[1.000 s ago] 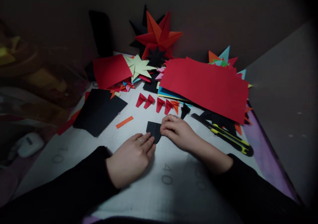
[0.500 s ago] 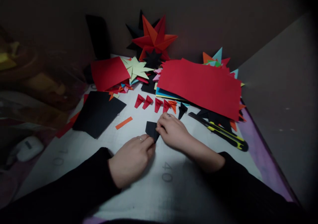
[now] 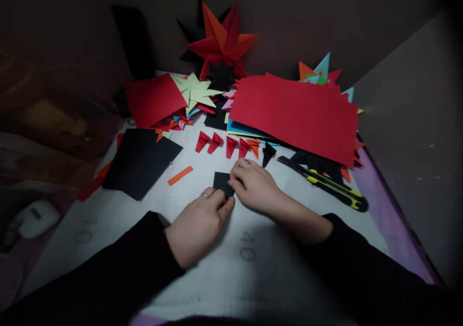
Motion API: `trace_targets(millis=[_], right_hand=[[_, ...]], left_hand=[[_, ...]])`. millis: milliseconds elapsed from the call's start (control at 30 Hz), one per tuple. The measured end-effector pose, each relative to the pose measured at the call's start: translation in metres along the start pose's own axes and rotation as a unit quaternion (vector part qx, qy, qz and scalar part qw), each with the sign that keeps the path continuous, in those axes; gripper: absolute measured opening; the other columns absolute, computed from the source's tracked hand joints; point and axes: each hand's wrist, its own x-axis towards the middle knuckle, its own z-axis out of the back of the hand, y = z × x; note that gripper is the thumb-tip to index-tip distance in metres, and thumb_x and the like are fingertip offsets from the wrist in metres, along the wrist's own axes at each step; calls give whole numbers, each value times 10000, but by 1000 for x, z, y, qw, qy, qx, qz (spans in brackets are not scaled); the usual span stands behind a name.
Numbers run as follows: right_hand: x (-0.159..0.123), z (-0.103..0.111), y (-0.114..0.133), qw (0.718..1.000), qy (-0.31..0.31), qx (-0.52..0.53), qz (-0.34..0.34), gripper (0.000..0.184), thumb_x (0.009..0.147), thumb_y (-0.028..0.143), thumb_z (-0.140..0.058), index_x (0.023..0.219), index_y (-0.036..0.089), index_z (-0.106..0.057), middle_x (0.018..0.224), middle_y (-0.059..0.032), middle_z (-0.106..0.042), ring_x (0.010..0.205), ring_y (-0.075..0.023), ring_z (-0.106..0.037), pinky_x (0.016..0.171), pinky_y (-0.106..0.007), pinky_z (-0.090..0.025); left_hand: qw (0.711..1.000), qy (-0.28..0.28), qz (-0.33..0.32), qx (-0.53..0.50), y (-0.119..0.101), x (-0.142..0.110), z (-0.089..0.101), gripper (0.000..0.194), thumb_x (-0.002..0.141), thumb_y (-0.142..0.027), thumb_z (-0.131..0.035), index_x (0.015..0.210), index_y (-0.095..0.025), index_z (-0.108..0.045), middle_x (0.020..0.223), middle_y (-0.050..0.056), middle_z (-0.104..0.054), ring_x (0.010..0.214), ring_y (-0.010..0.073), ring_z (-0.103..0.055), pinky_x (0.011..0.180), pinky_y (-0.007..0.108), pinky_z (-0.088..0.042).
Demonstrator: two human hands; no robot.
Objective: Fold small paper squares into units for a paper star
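A small black piece of paper (image 3: pixel 221 181) lies on the white mat between my hands. My left hand (image 3: pixel 199 222), with a ring on one finger, presses its fingertips on the paper's lower edge. On the paper's right side, my right hand (image 3: pixel 255 186) has its fingers closed over the edge and hides that part. Just beyond them stands a row of several small folded red paper pieces (image 3: pixel 231 146), with an orange folded piece (image 3: pixel 254 147) and a black folded piece (image 3: pixel 268 153) at its right end. An orange paper strip (image 3: pixel 180 175) lies to the left.
A yellow and black utility knife (image 3: pixel 334 186) lies at the right, near large red sheets (image 3: pixel 296 116). Black sheets (image 3: pixel 141 159) lie at the left. Behind are a red-orange paper star (image 3: pixel 224 41) and a pale green star (image 3: pixel 197 93). A white case (image 3: pixel 39 219) sits far left.
The view has shifted slightly. My left fingers have moved a little right along the black paper's lower edge, close to my right fingertips. My right hand keeps its place at the right side.
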Motion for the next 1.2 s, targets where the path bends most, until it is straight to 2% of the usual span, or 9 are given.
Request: trace_targets(millis=[200,400,533,767,1200], right_hand=[[-1,-1,2,1000,1,-10,-15,126,853,181,-528,770,187,-622,898,-64,-593,848,-211,-533,697,-321,-383],[-1,-2,5,999,5,-23,-26,119,847,173,-515,781,177,-614,905,-78,-582,874,-222,-525,731,-328,-384],[-2,-2,7,999,8,-37,-26,139,858,174,-481,810,172,-612,930,-82,-578,898,-224,-518,760,-328,-382],[-3,-1,9,998,15,-44,-36,145,864,182,-467,836,175,-610,961,-87,-578,927,-232,-512,793,-333,-382],[-3,-3,10,997,16,-64,-40,148,863,194,-464,852,170,-609,993,-100,-582,939,-245,-517,789,-342,-387]], left_hand=[[998,48,27,-32,-1,0,4,394,963,-155,-245,1121,-112,-603,888,91,-543,824,212,-495,716,351,-490],[995,88,18,-49,1,0,9,356,931,-115,-318,1182,-94,-570,925,101,-544,845,220,-492,729,357,-480],[993,114,20,-38,1,0,11,352,940,-121,-308,1183,-106,-563,948,94,-544,868,210,-494,752,348,-489],[996,86,-8,-13,-1,-2,9,342,915,-85,-335,1145,-57,-587,939,125,-558,871,227,-489,764,363,-496],[993,101,9,-57,5,-2,11,370,949,-127,-299,1199,-105,-572,964,104,-547,888,208,-501,780,365,-485]])
